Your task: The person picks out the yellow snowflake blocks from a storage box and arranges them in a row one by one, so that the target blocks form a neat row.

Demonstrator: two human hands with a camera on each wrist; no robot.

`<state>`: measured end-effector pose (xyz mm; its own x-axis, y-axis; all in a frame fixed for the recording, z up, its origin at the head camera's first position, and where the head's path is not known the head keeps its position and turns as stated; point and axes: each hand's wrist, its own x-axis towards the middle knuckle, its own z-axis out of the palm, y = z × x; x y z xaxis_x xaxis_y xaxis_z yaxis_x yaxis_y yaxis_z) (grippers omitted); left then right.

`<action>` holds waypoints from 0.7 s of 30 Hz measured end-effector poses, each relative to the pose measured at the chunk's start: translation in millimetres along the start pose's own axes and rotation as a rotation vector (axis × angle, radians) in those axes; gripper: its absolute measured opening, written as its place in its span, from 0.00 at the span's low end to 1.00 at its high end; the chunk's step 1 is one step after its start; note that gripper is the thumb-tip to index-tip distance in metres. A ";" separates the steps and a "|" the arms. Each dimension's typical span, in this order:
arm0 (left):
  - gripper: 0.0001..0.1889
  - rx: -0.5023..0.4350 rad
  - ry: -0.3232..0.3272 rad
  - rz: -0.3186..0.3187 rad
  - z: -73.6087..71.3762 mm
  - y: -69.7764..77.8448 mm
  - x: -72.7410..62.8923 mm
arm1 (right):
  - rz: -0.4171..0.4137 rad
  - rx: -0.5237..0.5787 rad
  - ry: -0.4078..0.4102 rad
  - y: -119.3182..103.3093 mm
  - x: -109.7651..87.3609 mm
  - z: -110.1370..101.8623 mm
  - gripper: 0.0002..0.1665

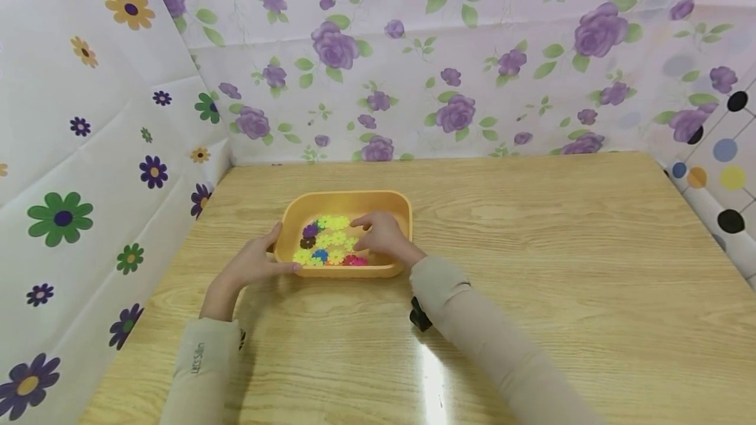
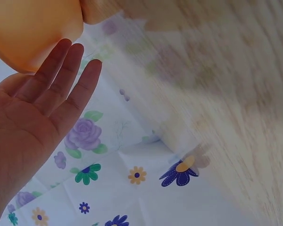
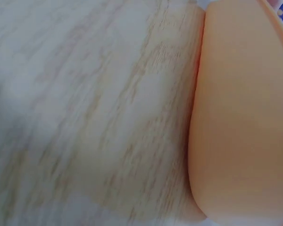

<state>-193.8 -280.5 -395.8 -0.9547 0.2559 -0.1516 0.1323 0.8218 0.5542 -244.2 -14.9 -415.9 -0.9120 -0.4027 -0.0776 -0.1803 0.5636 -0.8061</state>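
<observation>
A yellow-orange plastic tray [image 1: 348, 272] sits on the table. Inside it are several small flower-shaped plastic pieces [image 1: 337, 238], mostly yellow, with purple, brown, blue and pink-red ones among them. My left hand [image 1: 251, 264] rests against the tray's left end, thumb along the front rim. In the left wrist view its straight fingers [image 2: 49, 75] touch the tray's outer wall [image 2: 33, 28]. Over the right wall, my right hand [image 1: 380, 235] reaches in above the pieces, thumb and forefinger apart. The right wrist view shows only the tray's outside [image 3: 245, 117], not that hand's fingers.
The wood-grain table [image 1: 531, 248] extends right of the tray and in front of it. Flower-printed sheets [image 1: 336, 51] stand behind and on the left, and a dotted sheet [image 1: 726, 176] is at the right. A black wrist device [image 1: 420, 315] sits under the right sleeve.
</observation>
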 end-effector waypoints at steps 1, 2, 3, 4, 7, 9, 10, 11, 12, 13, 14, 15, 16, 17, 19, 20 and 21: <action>0.57 0.002 0.001 0.002 0.4 -0.2 0.1 | 0.018 0.008 -0.008 0.7 1.4 0.5 0.26; 0.57 0.001 0.002 0.004 0.7 -0.3 0.2 | 0.029 0.006 -0.014 1.3 2.7 0.7 0.26; 0.57 0.003 0.002 0.004 1.0 -0.5 0.4 | 0.037 0.004 -0.019 1.9 3.9 1.1 0.27; 0.57 0.003 0.003 0.004 1.4 -0.6 0.5 | 0.041 0.000 -0.023 2.4 5.0 1.4 0.27; 0.57 0.003 0.002 0.002 2.2 -1.0 0.9 | 0.057 -0.015 -0.033 3.5 7.3 2.1 0.26; 0.57 0.001 -0.001 -0.003 2.6 -1.2 1.1 | 0.069 -0.011 -0.044 4.6 8.6 3.1 0.25; 0.57 0.000 -0.001 -0.003 2.8 -1.2 1.1 | 0.077 -0.003 -0.050 5.1 9.1 3.5 0.25; 0.57 0.001 -0.001 -0.005 2.8 -1.1 1.0 | 0.081 0.001 -0.056 5.6 9.7 4.0 0.25; 0.57 0.000 -0.002 -0.005 2.9 -1.0 1.1 | 0.083 0.001 -0.062 6.1 10.2 4.4 0.24; 0.57 0.000 -0.003 -0.007 2.8 -0.8 0.9 | 0.085 0.002 -0.064 6.5 10.8 4.7 0.24; 0.57 0.000 -0.003 -0.008 2.7 -0.7 0.8 | 0.084 -0.004 -0.066 6.9 11.5 5.0 0.24; 0.57 0.002 -0.002 -0.006 2.6 -0.6 0.8 | 0.078 -0.018 -0.067 7.2 12.1 5.5 0.24; 0.57 0.002 -0.001 -0.008 2.5 -0.7 0.7 | 0.069 -0.038 -0.070 7.2 12.9 5.8 0.24; 0.57 0.002 -0.001 -0.009 2.4 -0.8 0.7 | 0.057 -0.065 -0.073 7.1 13.7 6.0 0.24; 0.57 0.001 0.002 -0.009 2.1 -0.8 0.6 | 0.046 -0.108 -0.082 6.6 15.0 6.5 0.24; 0.57 0.000 0.003 -0.009 2.0 -0.9 0.5 | 0.038 -0.130 -0.088 6.3 15.9 6.9 0.23; 0.57 0.000 0.004 -0.010 1.9 -0.9 0.5 | 0.035 -0.148 -0.092 5.7 16.6 7.2 0.23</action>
<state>-193.9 -280.2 -397.9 -0.9570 0.2459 -0.1541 0.1228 0.8242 0.5528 -257.7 -23.6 -426.1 -0.8822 -0.4418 -0.1631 -0.2076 0.6757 -0.7073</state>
